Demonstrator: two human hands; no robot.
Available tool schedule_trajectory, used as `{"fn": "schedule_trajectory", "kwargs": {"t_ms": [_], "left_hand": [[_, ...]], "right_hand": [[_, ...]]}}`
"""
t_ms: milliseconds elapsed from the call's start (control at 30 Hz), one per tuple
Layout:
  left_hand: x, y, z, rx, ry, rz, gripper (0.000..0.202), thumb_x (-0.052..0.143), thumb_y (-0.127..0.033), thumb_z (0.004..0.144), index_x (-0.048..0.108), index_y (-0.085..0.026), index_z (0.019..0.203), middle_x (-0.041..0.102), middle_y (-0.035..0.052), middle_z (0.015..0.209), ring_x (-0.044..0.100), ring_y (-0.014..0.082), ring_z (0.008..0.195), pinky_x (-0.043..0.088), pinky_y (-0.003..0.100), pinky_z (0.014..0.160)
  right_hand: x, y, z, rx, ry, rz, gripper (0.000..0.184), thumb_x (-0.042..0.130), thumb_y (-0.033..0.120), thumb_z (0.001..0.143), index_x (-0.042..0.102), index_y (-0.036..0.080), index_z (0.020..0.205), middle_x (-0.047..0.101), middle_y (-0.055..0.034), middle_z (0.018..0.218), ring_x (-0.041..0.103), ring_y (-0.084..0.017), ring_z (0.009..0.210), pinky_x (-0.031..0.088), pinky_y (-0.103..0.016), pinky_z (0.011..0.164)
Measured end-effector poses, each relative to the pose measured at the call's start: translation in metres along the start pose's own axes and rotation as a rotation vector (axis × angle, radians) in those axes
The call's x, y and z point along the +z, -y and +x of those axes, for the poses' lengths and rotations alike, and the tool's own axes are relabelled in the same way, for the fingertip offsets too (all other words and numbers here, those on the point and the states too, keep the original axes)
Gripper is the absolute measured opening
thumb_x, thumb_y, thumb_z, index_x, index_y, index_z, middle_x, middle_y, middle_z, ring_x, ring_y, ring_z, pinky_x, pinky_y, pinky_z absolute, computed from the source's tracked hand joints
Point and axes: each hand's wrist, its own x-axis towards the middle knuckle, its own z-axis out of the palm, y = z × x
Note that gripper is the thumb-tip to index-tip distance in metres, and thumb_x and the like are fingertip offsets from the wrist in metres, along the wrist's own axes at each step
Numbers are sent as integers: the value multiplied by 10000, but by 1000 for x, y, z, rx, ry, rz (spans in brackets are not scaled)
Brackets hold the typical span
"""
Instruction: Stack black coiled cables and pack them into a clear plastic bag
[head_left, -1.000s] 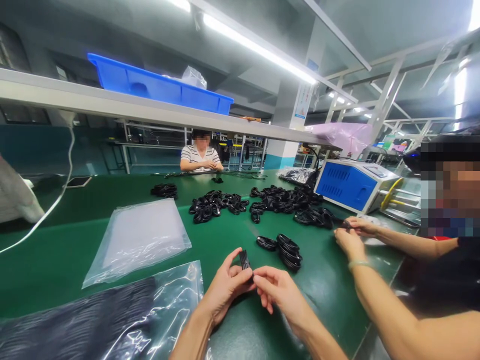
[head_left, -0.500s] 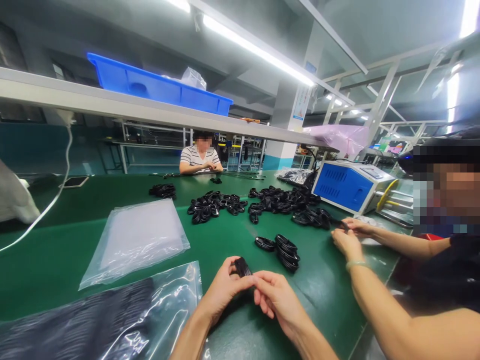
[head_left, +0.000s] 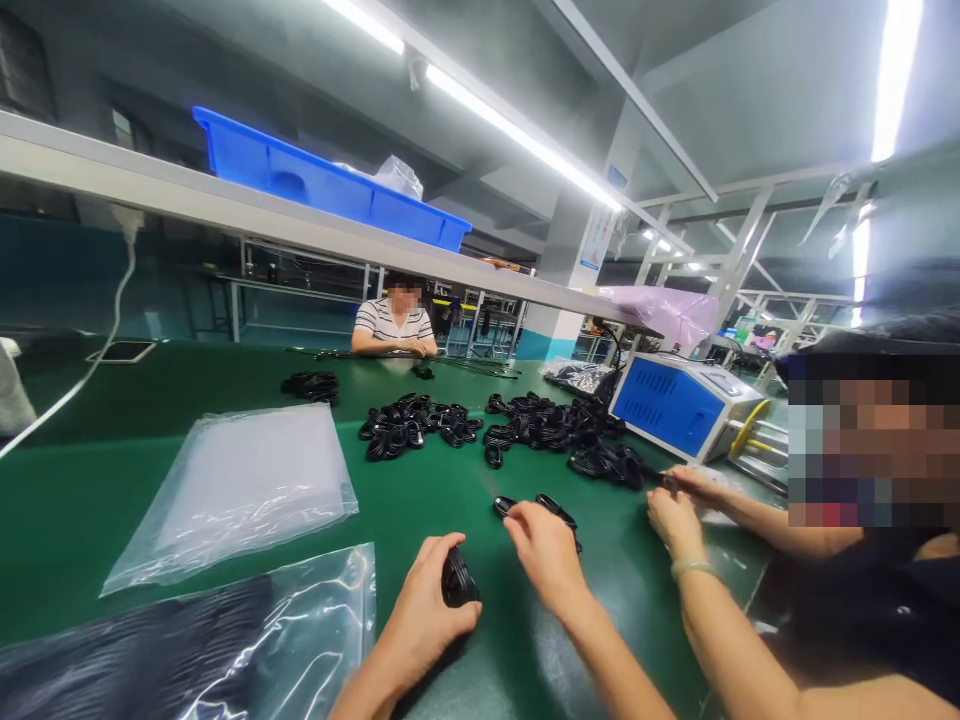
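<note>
My left hand [head_left: 431,610] is closed around a coiled black cable [head_left: 459,577], its thumb and fingers on either side of the coil, just above the green table. My right hand [head_left: 546,560] is apart from it, reaching over two more coiled black cables [head_left: 559,510] on the tabletop. Its visible fingers are stretched out and bent slightly down at the coils; the hand covers part of them. Whether the fingertips touch a coil I cannot make out.
Piles of coiled cables [head_left: 551,422] lie farther back. Clear plastic bags [head_left: 247,490] are at left, one filled with dark cables [head_left: 142,650]. A blue-and-white machine [head_left: 667,405] stands at right. A co-worker's hands [head_left: 679,510] handle a cable there; another person [head_left: 394,325] sits opposite.
My right hand has let go of the coil that both hands were at and moved right over the loose coils. My left hand keeps that coil, now turned more upright.
</note>
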Motion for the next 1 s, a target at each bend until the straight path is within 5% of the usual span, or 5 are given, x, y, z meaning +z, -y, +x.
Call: {"fn": "schedule_trajectory", "kwargs": {"t_ms": [100, 267, 500, 633, 1000], "left_hand": [[3, -3, -2, 4, -29, 8, 571, 677, -195, 533, 515, -187, 1081, 497, 69, 1133, 490, 247, 1061, 370, 352, 954], [8, 2, -2, -17, -124, 38, 530, 591, -138, 542, 510, -171, 1065, 520, 80, 1085, 505, 250, 1044, 374, 358, 952], [5, 3, 1, -47, -215, -41, 607, 566, -117, 561, 459, -147, 1158, 484, 109, 1170, 473, 253, 1114, 332, 386, 1010], [3, 2, 0, -43, -190, -87, 644, 582, -98, 547, 468, -157, 1179, 475, 108, 1212, 461, 260, 1143, 316, 396, 1031], [12, 12, 1, -6, -168, 47, 631, 623, -157, 570, 465, -172, 1181, 499, 74, 1117, 504, 254, 1061, 374, 395, 953]], "right_hand": [[0, -2, 35, -49, 42, -112, 170, 577, 98, 730, 604, 153, 888, 600, -159, 1060, 487, -295, 1084, 330, -401, 918], [12, -3, 72, -47, 214, -120, 314, 614, -66, 565, 633, 122, 816, 649, -143, 888, 556, -301, 1004, 337, -420, 900], [10, 5, 47, -89, 491, 297, 380, 461, 370, 849, 530, 163, 1160, 670, -69, 935, 611, -164, 842, 462, -255, 677], [10, 10, 19, 21, 624, 693, 401, 559, 407, 778, 591, 177, 1105, 644, -63, 1045, 592, -149, 871, 444, -229, 678], [26, 34, -8, 23, 329, 705, 226, 603, 343, 713, 703, 185, 841, 688, -24, 807, 603, -197, 795, 438, -284, 739]]}}
